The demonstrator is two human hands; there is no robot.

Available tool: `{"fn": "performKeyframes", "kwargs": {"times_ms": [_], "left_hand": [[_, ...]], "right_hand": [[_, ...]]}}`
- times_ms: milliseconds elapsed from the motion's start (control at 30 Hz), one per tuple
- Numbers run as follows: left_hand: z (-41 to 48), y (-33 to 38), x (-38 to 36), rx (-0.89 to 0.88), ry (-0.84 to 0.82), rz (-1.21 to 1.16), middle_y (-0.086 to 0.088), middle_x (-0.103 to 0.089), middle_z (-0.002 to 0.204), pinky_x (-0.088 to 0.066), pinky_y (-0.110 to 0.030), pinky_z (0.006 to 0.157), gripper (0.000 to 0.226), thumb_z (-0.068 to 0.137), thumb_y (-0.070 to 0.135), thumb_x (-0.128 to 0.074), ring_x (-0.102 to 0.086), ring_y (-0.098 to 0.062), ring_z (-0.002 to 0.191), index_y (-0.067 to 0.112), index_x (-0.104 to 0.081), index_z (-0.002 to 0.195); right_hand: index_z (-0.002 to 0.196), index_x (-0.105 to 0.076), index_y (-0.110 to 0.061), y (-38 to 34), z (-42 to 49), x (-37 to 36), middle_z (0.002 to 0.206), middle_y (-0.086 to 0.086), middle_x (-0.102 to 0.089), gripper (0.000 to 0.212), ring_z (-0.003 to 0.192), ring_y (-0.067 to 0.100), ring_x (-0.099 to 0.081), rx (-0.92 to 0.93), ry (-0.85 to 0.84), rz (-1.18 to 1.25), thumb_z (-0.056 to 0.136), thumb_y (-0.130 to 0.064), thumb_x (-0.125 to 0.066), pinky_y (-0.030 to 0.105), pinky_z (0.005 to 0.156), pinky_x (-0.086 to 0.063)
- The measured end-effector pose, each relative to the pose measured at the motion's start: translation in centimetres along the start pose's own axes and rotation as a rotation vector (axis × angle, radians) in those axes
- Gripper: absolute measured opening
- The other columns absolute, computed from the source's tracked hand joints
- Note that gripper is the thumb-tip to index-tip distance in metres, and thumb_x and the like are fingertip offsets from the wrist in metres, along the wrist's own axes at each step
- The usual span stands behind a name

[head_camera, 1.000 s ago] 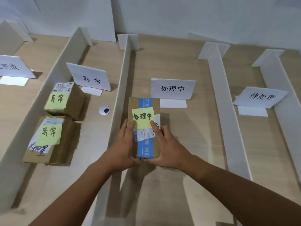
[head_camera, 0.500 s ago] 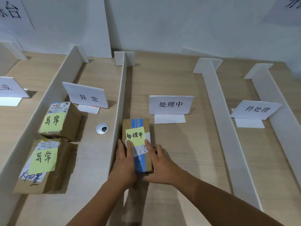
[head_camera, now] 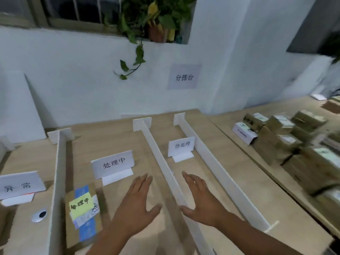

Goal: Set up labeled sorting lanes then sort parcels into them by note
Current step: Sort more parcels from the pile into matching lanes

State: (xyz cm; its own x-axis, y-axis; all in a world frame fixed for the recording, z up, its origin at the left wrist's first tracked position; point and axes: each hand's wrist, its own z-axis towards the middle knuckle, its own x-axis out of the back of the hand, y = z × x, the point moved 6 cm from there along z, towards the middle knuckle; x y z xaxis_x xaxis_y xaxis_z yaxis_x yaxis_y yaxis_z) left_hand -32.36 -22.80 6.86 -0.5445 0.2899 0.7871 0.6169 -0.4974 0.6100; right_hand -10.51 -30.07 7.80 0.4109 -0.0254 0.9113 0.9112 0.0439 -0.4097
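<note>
**Mia:** Why are white walls (head_camera: 161,162) standing on the big table (head_camera: 114,140)?

**Ben:** They are cutting it into lanes, so the parcels are not getting mixed up.

**Mia:** And that pile of parcels (head_camera: 287,144) on the right?

**Ben:** It is sitting outside the lanes. I think those are waiting for their turn.

**Mia:** Where is the one parcel (head_camera: 82,214) lying?

**Ben:** In the middle lane, right beside the lane's left wall.

**Mia:** What are the hands doing?

**Ben:** The left hand (head_camera: 136,205) and the right hand (head_camera: 200,203) are spreading out flat and holding nothing. They are apart, with a wall running between them. I cannot tell if they are touching the wood. I think they are getting ready to fetch another parcel.

**Mia:** Why is the parcel going in that lane?

**Ben:** The lane's card (head_camera: 113,163) is standing just behind it. The yellow note (head_camera: 80,207) on top is showing the same words as the card, so the parcel is sitting where it belongs.
</note>
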Motion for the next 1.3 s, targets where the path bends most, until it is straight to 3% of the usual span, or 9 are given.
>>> {"fn": "performKeyframes", "kwargs": {"times_ms": [100, 200, 300, 467, 667, 800, 967, 1133, 1300], "left_hand": [[1.0, 7.4, -2.6, -0.129, -0.027, -0.023, 0.017, -0.002, 0.165, -0.008, -0.026, 0.126, 0.094, 0.086, 0.065, -0.058, 0.002, -0.008, 0.156, 0.028, -0.014, 0.162], [1.5, 15.2, -6.8, -0.221, -0.073, -0.047, 0.023, 0.002, 0.165, -0.007, -0.025, 0.125, 0.097, 0.081, 0.075, -0.049, 0.009, -0.001, 0.153, 0.034, -0.011, 0.161], [1.9, 23.6, -12.2, -0.300, -0.114, -0.077, 0.032, 0.008, 0.158, -0.003, -0.021, 0.121, 0.097, 0.081, 0.078, -0.046, 0.015, 0.003, 0.151, 0.038, -0.007, 0.160], [1.7, 37.4, -21.4, -0.363, -0.151, -0.161, 0.027, -0.003, 0.164, -0.010, -0.027, 0.124, 0.105, 0.071, 0.088, -0.041, 0.007, 0.003, 0.152, 0.038, -0.014, 0.160], [1.0, 50.6, -31.3, -0.473, -0.232, -0.171, 0.026, 0.002, 0.165, -0.004, -0.021, 0.120, 0.107, 0.073, 0.086, -0.046, 0.010, 0.005, 0.150, 0.037, -0.007, 0.160], [1.9, 56.7, -35.9, -0.491, -0.259, -0.186, 0.025, 0.002, 0.165, -0.011, -0.028, 0.125, 0.111, 0.073, 0.087, -0.051, 0.003, 0.000, 0.153, 0.037, -0.006, 0.161], [5.0, 62.0, -42.5, -0.468, -0.303, -0.216, 0.022, 0.001, 0.165, -0.009, -0.020, 0.119, 0.118, 0.068, 0.088, -0.053, -0.001, 0.006, 0.149, 0.032, -0.008, 0.161], [9.8, 64.9, -49.8, -0.372, -0.356, -0.235, 0.012, -0.006, 0.168, -0.020, -0.039, 0.126, 0.123, 0.066, 0.085, -0.061, -0.008, -0.010, 0.155, 0.027, -0.011, 0.162], [14.9, 67.0, -55.2, -0.349, -0.378, -0.201, -0.004, -0.030, 0.162, -0.035, -0.048, 0.119, 0.122, 0.067, 0.084, -0.063, -0.027, -0.019, 0.151, 0.013, -0.025, 0.158]], "right_hand": [[0.151, 0.018, -0.052, 4.7, -6.0, 4.7, 0.144, -0.031, -0.003, 0.103, 0.138, -0.008, -0.006, -0.097, 0.114, -0.003, 0.085, -0.065, -0.060, 0.014, 0.106, -0.023], [0.153, 0.012, -0.052, 9.6, -13.0, 8.7, 0.151, -0.027, -0.009, 0.102, 0.141, -0.003, -0.012, -0.174, 0.193, 0.008, 0.084, -0.065, -0.062, 0.016, 0.108, -0.027], [0.152, 0.013, -0.057, 14.8, -20.6, 12.7, 0.147, -0.034, -0.006, 0.103, 0.142, -0.006, -0.010, -0.232, 0.245, -0.007, 0.083, -0.067, -0.061, 0.017, 0.105, -0.030], [0.156, 0.010, -0.051, 23.5, -33.4, 19.6, 0.153, -0.028, -0.010, 0.101, 0.141, -0.008, -0.010, -0.299, 0.274, -0.073, 0.086, -0.068, -0.061, 0.019, 0.109, -0.030], [0.158, 0.006, -0.049, 32.6, -46.0, 26.6, 0.157, -0.023, -0.009, 0.103, 0.146, 0.001, -0.016, -0.382, 0.287, -0.094, 0.084, -0.068, -0.064, 0.021, 0.113, -0.028], [0.156, 0.006, -0.053, 38.1, -50.9, 29.1, 0.158, -0.022, -0.008, 0.104, 0.146, 0.002, -0.018, -0.419, 0.288, -0.082, 0.082, -0.070, -0.065, 0.026, 0.112, -0.035], [0.157, 0.004, -0.052, 46.3, -53.7, 30.8, 0.159, -0.019, -0.012, 0.105, 0.146, 0.004, -0.019, -0.462, 0.278, -0.044, 0.081, -0.070, -0.066, 0.031, 0.115, -0.033], [0.157, 0.004, -0.053, 56.0, -53.7, 31.2, 0.159, -0.022, -0.008, 0.107, 0.148, 0.003, -0.016, -0.447, 0.166, -0.032, 0.079, -0.071, -0.067, 0.034, 0.115, -0.033], [0.153, 0.003, -0.059, 65.6, -51.7, 31.5, 0.157, -0.028, -0.007, 0.109, 0.146, 0.001, -0.018, -0.451, 0.031, 0.044, 0.075, -0.067, -0.072, 0.032, 0.113, -0.034]]}}
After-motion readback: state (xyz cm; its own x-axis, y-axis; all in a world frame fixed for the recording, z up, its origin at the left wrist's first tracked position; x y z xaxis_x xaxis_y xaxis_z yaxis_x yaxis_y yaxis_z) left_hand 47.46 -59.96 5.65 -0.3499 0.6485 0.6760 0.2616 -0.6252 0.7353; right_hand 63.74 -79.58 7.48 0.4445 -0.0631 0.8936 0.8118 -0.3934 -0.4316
